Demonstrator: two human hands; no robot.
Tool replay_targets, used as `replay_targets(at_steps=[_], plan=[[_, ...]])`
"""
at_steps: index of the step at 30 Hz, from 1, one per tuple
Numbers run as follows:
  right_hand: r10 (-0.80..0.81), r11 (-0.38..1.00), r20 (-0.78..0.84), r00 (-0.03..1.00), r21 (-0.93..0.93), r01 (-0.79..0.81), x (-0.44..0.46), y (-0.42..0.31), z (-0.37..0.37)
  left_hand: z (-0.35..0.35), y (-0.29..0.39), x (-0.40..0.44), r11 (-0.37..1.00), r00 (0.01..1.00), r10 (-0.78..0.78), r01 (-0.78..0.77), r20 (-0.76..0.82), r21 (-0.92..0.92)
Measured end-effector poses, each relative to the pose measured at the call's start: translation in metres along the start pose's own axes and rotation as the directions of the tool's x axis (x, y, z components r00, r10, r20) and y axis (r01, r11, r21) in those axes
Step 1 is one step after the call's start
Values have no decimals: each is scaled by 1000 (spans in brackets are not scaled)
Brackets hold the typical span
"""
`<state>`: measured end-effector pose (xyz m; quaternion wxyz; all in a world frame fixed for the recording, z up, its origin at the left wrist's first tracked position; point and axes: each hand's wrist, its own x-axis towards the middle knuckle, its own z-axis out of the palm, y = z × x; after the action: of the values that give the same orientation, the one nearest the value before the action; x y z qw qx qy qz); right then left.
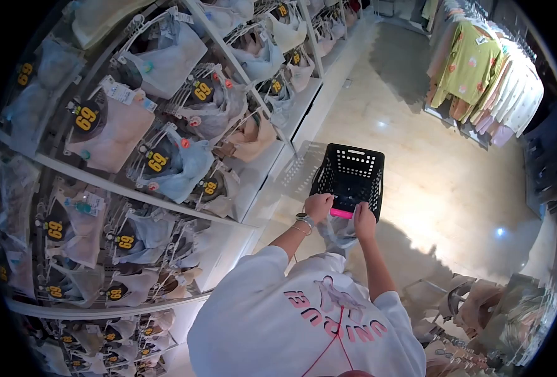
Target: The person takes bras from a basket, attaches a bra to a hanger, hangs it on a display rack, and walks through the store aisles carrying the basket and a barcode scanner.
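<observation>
My left hand point(319, 207), with a watch and a bracelet at the wrist, is closed at the near left side of a black shopping basket point(352, 152). My right hand point(364, 221) is closed a little to the right of it. Between and below both hands hangs a pale grey, soft, partly see-through item point(338, 235); its kind is unclear. Fingers of each hand appear to pinch its upper edges. The basket's bright pink handle part point(340, 213) shows between my hands. Dark shapes at the basket's bottom are hard to make out.
Racks of bras point(165, 53) with "69" price tags point(86, 117) line the left side. At the upper right stands a clothes rack with a green patterned top point(470, 60). More hanging garments point(479, 301) are at the lower right. Pale floor point(417, 182) lies around the basket.
</observation>
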<state>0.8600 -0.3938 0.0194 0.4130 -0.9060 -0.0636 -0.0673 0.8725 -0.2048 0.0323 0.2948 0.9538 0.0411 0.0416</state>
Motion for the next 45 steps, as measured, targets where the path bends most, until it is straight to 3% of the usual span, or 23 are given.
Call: replay_targets(at_steps=[4,7,12,17,29,37,45], plan=[[46,999,44,998,7,-46,37,5,1,7,0,31,1000,1000,9,-9,-22,9],[-22,998,-7,1000,-58,21,63,13,7,12,1,56,999,999,-13,11,-38,-40],[52,998,57,997,-32,-50,105,19,13,14,2,95,999,996,33,-34,-88,-15],[57,998,-12,998,-34,-57,141,23,20,14,4,131,991,985,106,-116,-135,-67],[50,999,-62,997,14,-49,221,35,34,23,3,218,992,983,109,-117,-148,-44],[59,998,-97,994,25,-57,291,44,46,28,0,300,998,999,28,-27,22,-53],[62,997,7,998,53,-63,373,60,47,34,6,389,998,979,-55,54,195,14]])
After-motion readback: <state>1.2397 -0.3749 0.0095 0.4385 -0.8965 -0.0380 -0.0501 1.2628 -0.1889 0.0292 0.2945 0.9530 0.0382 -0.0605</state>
